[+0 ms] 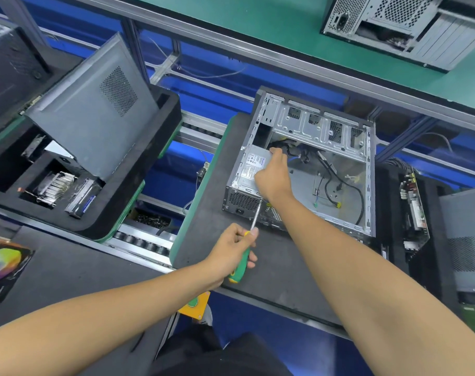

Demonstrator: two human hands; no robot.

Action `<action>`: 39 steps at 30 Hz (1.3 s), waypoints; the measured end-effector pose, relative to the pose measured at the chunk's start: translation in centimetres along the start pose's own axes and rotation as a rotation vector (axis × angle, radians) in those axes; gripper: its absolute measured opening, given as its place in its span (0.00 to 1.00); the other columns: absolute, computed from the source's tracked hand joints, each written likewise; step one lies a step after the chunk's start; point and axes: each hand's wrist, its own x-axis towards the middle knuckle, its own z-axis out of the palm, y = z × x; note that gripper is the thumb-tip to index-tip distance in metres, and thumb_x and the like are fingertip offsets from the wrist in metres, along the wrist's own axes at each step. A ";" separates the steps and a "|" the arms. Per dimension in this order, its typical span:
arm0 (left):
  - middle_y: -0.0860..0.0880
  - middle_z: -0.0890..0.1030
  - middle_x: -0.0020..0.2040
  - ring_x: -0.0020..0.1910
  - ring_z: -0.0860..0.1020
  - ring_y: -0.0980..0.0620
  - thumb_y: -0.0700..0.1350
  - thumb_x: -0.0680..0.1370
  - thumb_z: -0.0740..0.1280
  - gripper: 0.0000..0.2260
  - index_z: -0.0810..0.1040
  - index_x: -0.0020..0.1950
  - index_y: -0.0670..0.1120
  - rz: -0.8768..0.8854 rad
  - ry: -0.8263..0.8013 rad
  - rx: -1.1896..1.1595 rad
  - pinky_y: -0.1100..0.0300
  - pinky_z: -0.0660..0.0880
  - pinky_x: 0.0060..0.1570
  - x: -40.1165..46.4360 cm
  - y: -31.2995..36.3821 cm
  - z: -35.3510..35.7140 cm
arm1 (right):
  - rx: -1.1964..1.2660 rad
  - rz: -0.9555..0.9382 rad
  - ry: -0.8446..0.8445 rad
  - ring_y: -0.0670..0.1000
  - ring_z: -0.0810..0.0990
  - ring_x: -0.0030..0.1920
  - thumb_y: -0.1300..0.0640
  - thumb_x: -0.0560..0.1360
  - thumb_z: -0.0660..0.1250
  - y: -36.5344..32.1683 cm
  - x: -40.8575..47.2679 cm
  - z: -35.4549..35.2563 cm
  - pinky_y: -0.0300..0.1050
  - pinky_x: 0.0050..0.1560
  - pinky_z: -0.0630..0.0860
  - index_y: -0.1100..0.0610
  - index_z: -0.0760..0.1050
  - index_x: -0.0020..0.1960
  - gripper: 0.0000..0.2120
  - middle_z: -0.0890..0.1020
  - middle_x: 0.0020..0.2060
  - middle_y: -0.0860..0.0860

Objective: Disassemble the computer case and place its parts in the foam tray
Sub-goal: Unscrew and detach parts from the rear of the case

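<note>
Item: computer case, centre right of frame, laid on its side on a dark pad with the open face up so the interior is reachable. Power supply, at the case's left end, is steadied by the right hand, fingers curled over its far edge. Screwdriver, lower centre, is gripped by the left hand, tip directed at the case's rear, probably at a fixing screw. Foam tray, left of frame, is already loaded with a side panel and smaller parts.

There are two hands, one screwdriver, two computer cases, one at the upper right of the frame, and two foam trays, with two loose side panels.
</note>
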 end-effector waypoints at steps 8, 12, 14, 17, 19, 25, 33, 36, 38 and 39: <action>0.42 0.83 0.42 0.28 0.74 0.50 0.57 0.85 0.59 0.16 0.67 0.59 0.44 0.021 0.023 0.002 0.59 0.71 0.26 0.2 0.6 -0.3 | 0.003 -0.008 0.000 0.59 0.75 0.51 0.68 0.70 0.58 0.0 -0.1 -0.2 0.53 0.45 0.73 0.56 0.61 0.75 0.33 0.66 0.69 0.53; 0.43 0.75 0.45 0.30 0.73 0.53 0.51 0.75 0.77 0.24 0.62 0.53 0.48 -0.016 0.071 0.034 0.59 0.70 0.25 0.5 0.3 -0.2 | 0.001 -0.013 0.010 0.59 0.75 0.52 0.67 0.70 0.58 0.1 -0.1 -0.1 0.52 0.46 0.70 0.56 0.62 0.74 0.32 0.67 0.68 0.54; 0.44 0.75 0.40 0.31 0.72 0.51 0.48 0.74 0.79 0.24 0.63 0.50 0.47 -0.030 0.098 0.046 0.59 0.71 0.26 0.6 0.2 -0.5 | 0.006 -0.020 0.013 0.60 0.75 0.56 0.67 0.70 0.58 0.2 0.0 -0.1 0.51 0.46 0.68 0.56 0.63 0.73 0.31 0.68 0.68 0.54; 0.44 0.78 0.37 0.31 0.77 0.50 0.51 0.73 0.79 0.22 0.66 0.47 0.46 -0.013 0.147 0.025 0.57 0.75 0.30 0.6 0.2 -0.8 | 0.018 -0.016 0.013 0.60 0.74 0.59 0.67 0.70 0.58 0.3 0.2 0.0 0.51 0.47 0.68 0.56 0.62 0.73 0.32 0.68 0.68 0.54; 0.44 0.83 0.45 0.35 0.81 0.51 0.54 0.75 0.76 0.19 0.71 0.47 0.44 -0.014 0.133 0.015 0.56 0.79 0.33 0.4 -0.2 -0.8 | 0.022 -0.017 0.015 0.59 0.74 0.59 0.67 0.70 0.58 0.4 0.3 0.1 0.51 0.47 0.68 0.55 0.62 0.73 0.32 0.68 0.68 0.54; 0.51 0.87 0.49 0.34 0.78 0.54 0.61 0.85 0.56 0.25 0.82 0.54 0.42 -0.069 0.078 0.134 0.59 0.77 0.32 -0.2 -0.2 -0.4 | 0.024 -0.042 0.009 0.58 0.75 0.50 0.67 0.69 0.59 0.5 0.3 0.1 0.46 0.34 0.63 0.56 0.63 0.70 0.29 0.69 0.65 0.54; 0.43 0.75 0.43 0.27 0.74 0.54 0.54 0.77 0.75 0.21 0.66 0.53 0.45 0.008 0.128 0.137 0.60 0.73 0.25 -0.1 -0.4 1.1 | -0.010 -0.051 0.034 0.59 0.71 0.45 0.67 0.70 0.59 0.6 0.5 0.2 0.49 0.41 0.65 0.57 0.64 0.66 0.24 0.70 0.63 0.56; 0.44 0.82 0.41 0.31 0.80 0.49 0.55 0.80 0.70 0.18 0.71 0.53 0.41 0.036 0.074 0.105 0.55 0.78 0.32 0.0 -0.5 0.9 | -0.010 -0.051 0.043 0.59 0.72 0.46 0.66 0.71 0.60 0.6 0.5 0.2 0.49 0.44 0.66 0.57 0.64 0.67 0.25 0.70 0.64 0.57; 0.46 0.84 0.41 0.33 0.80 0.50 0.56 0.84 0.64 0.19 0.76 0.56 0.38 0.016 0.028 0.089 0.55 0.79 0.35 0.0 -0.6 1.0 | -0.009 -0.051 0.052 0.60 0.74 0.48 0.66 0.70 0.60 0.6 0.5 0.2 0.49 0.45 0.67 0.58 0.65 0.67 0.25 0.71 0.64 0.57; 0.47 0.83 0.42 0.33 0.79 0.50 0.55 0.85 0.61 0.20 0.77 0.57 0.38 -0.003 0.022 0.060 0.55 0.79 0.34 0.2 -0.8 1.1 | -0.010 -0.051 0.053 0.60 0.74 0.49 0.66 0.70 0.60 0.6 0.5 0.2 0.49 0.45 0.67 0.58 0.65 0.67 0.25 0.71 0.64 0.57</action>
